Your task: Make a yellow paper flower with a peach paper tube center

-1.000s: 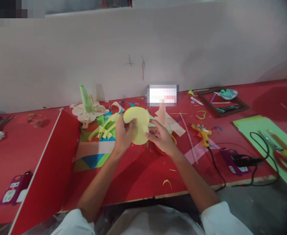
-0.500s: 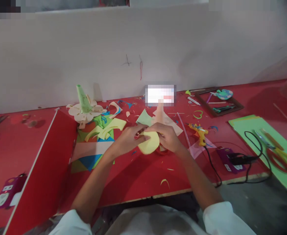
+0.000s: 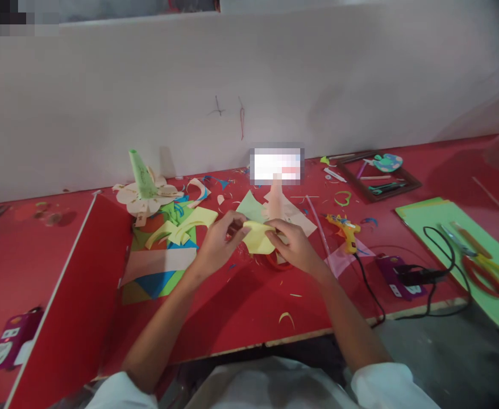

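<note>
A yellow paper piece (image 3: 258, 238) is held up above the red table, its upper edge bent over. My left hand (image 3: 224, 238) pinches its left side between thumb and fingers. At its right side my right hand (image 3: 291, 241) grips the edge, thumb in front. Behind the hands lie a pale green sheet (image 3: 249, 207) and a pale peach sheet (image 3: 298, 215). A red ring-like object (image 3: 278, 262) shows partly below the paper.
Paper scraps (image 3: 185, 227) and a flower-shaped piece with a green cone (image 3: 142, 177) lie left, beside a red divider (image 3: 79, 301). To the right are a yellow glue gun (image 3: 348, 232), purple box (image 3: 398, 276), brown frame (image 3: 373, 196) and scissors (image 3: 483, 267) on green sheets (image 3: 428, 213).
The yellow paper was a rounded, flat shape facing me; now its top edge is bent and it looks shorter. My fingers have shifted outward to its two sides.
</note>
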`<state>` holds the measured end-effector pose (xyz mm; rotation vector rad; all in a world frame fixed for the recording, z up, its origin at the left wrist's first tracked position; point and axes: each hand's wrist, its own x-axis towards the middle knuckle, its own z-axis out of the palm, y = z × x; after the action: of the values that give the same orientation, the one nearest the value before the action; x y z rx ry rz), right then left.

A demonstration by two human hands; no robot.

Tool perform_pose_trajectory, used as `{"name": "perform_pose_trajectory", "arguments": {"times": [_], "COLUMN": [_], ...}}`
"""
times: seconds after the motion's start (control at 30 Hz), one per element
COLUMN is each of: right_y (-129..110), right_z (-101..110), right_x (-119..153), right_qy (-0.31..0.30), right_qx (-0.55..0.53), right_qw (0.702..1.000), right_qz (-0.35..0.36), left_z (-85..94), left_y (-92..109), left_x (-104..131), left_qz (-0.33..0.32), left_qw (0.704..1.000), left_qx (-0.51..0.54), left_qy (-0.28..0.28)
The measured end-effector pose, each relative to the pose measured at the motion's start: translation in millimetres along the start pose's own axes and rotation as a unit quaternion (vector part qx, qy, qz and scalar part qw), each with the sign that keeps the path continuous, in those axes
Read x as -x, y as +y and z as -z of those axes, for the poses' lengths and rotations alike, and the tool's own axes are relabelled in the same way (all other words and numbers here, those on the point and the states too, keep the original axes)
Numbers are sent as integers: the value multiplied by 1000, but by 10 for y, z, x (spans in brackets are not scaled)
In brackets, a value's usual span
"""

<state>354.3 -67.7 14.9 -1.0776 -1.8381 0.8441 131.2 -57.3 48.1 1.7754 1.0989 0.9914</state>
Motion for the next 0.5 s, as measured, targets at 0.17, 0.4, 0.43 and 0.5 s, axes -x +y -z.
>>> {"name": "perform_pose_trajectory", "arguments": {"times": [0.17, 0.4, 0.43, 0.5], "right_y": [-75, -139, -139, -100], "right_z": [111, 59, 73, 115], "right_x": [-6, -128, -132, -104], "right_qy": [19, -2, 1, 12], "right_qx": [-3, 34, 48, 112], "right_qw": [1000, 998, 997, 994], "right_qz": [0, 56, 52, 8], "left_z": [130, 58, 64, 80], "left_y": [5, -41, -38, -31], "left_x": [47, 68, 51, 8], "left_qz": [5, 57, 68, 91], "left_qw": [991, 982, 982, 986], "left_qx": [-116, -128, -122, -100], "left_qy": [-61, -123, -124, -96]}}
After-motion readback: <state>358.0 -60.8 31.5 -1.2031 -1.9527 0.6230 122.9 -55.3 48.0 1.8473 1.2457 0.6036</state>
